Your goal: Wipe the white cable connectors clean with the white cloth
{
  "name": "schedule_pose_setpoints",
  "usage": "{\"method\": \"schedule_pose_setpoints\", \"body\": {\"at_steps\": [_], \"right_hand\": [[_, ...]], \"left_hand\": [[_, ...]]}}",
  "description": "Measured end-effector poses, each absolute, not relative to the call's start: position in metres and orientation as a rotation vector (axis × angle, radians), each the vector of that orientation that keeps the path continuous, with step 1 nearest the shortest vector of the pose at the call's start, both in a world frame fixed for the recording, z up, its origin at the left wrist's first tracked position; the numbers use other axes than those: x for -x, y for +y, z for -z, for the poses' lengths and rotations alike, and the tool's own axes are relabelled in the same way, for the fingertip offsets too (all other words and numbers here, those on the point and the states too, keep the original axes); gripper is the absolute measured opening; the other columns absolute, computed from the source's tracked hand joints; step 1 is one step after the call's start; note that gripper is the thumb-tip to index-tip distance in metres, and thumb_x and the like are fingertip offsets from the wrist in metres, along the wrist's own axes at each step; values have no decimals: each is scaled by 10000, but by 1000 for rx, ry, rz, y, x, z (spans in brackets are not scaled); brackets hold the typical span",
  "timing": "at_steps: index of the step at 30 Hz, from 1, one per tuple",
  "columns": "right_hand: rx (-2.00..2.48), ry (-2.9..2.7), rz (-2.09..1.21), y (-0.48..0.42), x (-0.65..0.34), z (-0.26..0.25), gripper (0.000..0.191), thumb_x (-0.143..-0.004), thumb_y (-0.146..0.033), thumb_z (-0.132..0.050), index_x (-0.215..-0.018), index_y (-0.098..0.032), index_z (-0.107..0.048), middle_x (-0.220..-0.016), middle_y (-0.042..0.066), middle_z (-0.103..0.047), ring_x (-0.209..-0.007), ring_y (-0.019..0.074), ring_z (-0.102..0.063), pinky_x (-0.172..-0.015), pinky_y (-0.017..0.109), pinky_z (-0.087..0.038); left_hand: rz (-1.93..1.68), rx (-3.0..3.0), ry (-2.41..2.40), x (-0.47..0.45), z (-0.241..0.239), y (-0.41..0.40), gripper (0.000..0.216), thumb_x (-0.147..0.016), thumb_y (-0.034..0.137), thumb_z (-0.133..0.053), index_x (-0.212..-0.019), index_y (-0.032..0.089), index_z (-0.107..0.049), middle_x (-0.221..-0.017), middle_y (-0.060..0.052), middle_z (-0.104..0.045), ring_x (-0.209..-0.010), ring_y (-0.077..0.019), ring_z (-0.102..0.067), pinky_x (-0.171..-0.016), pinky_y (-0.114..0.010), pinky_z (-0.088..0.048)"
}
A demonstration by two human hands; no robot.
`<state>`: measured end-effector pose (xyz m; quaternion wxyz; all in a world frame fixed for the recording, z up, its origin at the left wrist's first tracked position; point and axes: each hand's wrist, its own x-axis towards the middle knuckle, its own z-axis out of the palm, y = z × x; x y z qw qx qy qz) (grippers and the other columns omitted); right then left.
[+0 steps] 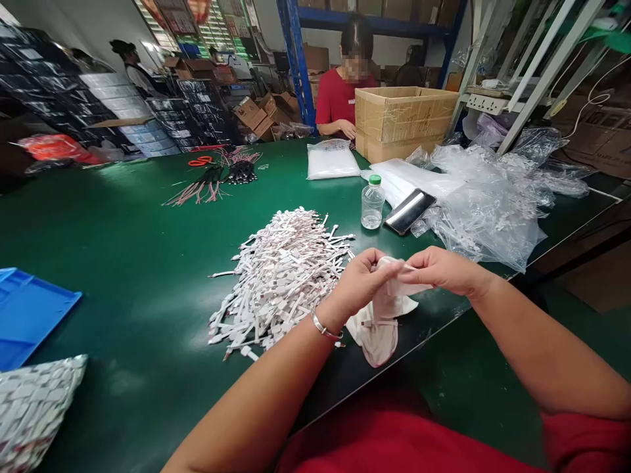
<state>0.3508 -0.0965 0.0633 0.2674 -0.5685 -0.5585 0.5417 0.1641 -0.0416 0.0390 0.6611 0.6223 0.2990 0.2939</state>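
Observation:
My left hand (pixel 359 279) and my right hand (pixel 444 269) meet just above the near edge of the green table (pixel 138 263). Both pinch the top of a small clear plastic bag (pixel 379 325), which hangs down between them. The bag holds some small white pieces with thin wires. A silver bracelet circles my left wrist. To the left of my hands lies a large heap of small white strip-like parts (pixel 279 272), spread over the table.
A water bottle (pixel 373 202) and a dark phone (pixel 410 211) stand behind my hands. Crumpled clear bags (pixel 488 197) pile up at right. A person in red sits behind a cardboard box (pixel 401 121). A blue tray (pixel 27 312) sits at left, cable bundles (pixel 217 177) farther back.

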Motion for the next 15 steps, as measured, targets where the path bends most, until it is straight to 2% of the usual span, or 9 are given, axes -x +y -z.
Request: {"method": "schedule_pose_setpoints", "body": {"at_steps": [2, 3, 5, 7, 8, 10, 12, 13, 15], "right_hand": [[1662, -1600, -1270, -99, -354, -64, 416, -734, -559, -657, -676, -147, -668, -540, -46, -429, -498, 79, -354, -480, 235, -244], [1666, -1646, -1175, -101, -355, -65, 403, -745, -546, -653, -657, -153, -671, -597, -24, -493, -543, 96, -422, -517, 242, -307], [1539, -1681, -1070, -103, -355, -63, 348, -759, -493, -667, -648, -164, -681, -872, 40, -623, -789, 161, -562, -701, 273, -420], [1311, -1528, -1115, -103, -349, -57, 267, -778, -451, -669, -757, -187, -706, -1200, 65, -589, -1093, 220, -533, -894, 314, -416], [1204, -1386, -1172, -101, -344, -52, 251, -785, -447, -665, -831, -203, -701, -1279, 63, -558, -1167, 228, -503, -935, 335, -411], [1036, -1070, -1237, -92, -330, -42, 278, -777, -474, -663, -902, -225, -654, -1195, 63, -619, -1094, 217, -565, -902, 369, -457], [977, -918, -1182, -77, -317, -33, 303, -773, -519, -644, -841, -230, -583, -878, 25, -671, -816, 180, -628, -771, 363, -511], [993, -909, -1084, -68, -312, -32, 315, -785, -535, -620, -797, -232, -536, -720, -14, -618, -661, 150, -594, -690, 338, -516], [1094, -969, -778, -46, -309, -34, 323, -842, -531, -541, -746, -234, -456, -570, -72, -448, -483, 101, -438, -561, 274, -471]], "left_hand": [[-669, -1436, 683, -162, -39, -39, 365, -688, 452, -711, -748, 160, -500, -673, 44, -499, -602, -83, -458, -569, -200, -353], [-671, -1450, 695, -161, -38, -37, 350, -696, 445, -700, -753, 158, -510, -678, 41, -504, -608, -86, -463, -575, -204, -357], [-679, -1474, 727, -161, -35, -34, 318, -738, 447, -652, -750, 154, -529, -670, 35, -506, -603, -92, -461, -573, -212, -356], [-691, -1505, 767, -163, -32, -33, 287, -766, 427, -620, -740, 152, -541, -657, 32, -509, -597, -96, -456, -569, -218, -353], [-698, -1525, 789, -164, -30, -34, 264, -777, 404, -610, -733, 153, -544, -650, 32, -509, -593, -98, -453, -567, -220, -351], [-709, -1575, 822, -168, -26, -36, 210, -792, 343, -592, -716, 154, -541, -649, 29, -517, -602, -102, -461, -583, -226, -359], [-747, -1619, 848, -171, -23, -39, 175, -800, 300, -583, -715, 153, -543, -679, 18, -543, -642, -111, -489, -629, -238, -380], [-791, -1628, 867, -171, -23, -40, 154, -801, 287, -586, -733, 152, -552, -708, 9, -559, -670, -117, -502, -654, -244, -389], [-928, -1596, 910, -169, -27, -42, 120, -808, 267, -587, -817, 149, -571, -780, -9, -581, -718, -122, -518, -688, -251, -404]]}}
